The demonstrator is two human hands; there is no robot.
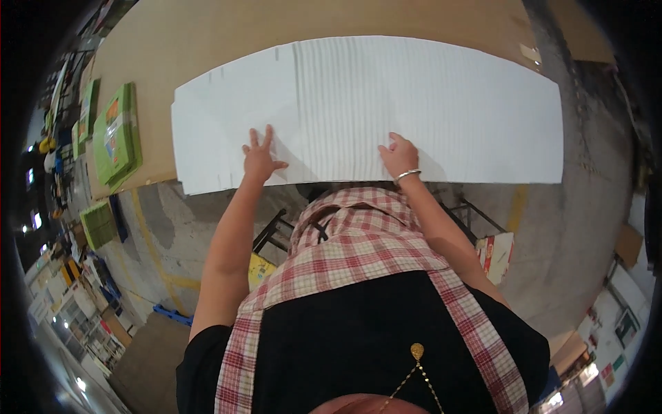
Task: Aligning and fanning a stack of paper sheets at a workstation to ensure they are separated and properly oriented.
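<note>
A long row of white cardboard sheets (476, 117) lies in front of me, overlapping like a fan, with many narrow edges showing through the middle. On the smoother left part, my left hand (259, 163) rests with its fingers spread. My right hand (401, 157) is over the ridged part near the front edge, its fingers curled in. Something small and pinkish shows at those fingertips; whether it is a finger pad or a held thing I cannot make out. A silver bangle (408, 174) circles the right wrist.
The sheets lie on a brown board-covered table (227, 48). Tied stacks of green printed cardboard (117, 136) sit at its left end. Below are dark metal legs (274, 231), a white-and-red box (495, 257) and a concrete floor with yellow lines (148, 238).
</note>
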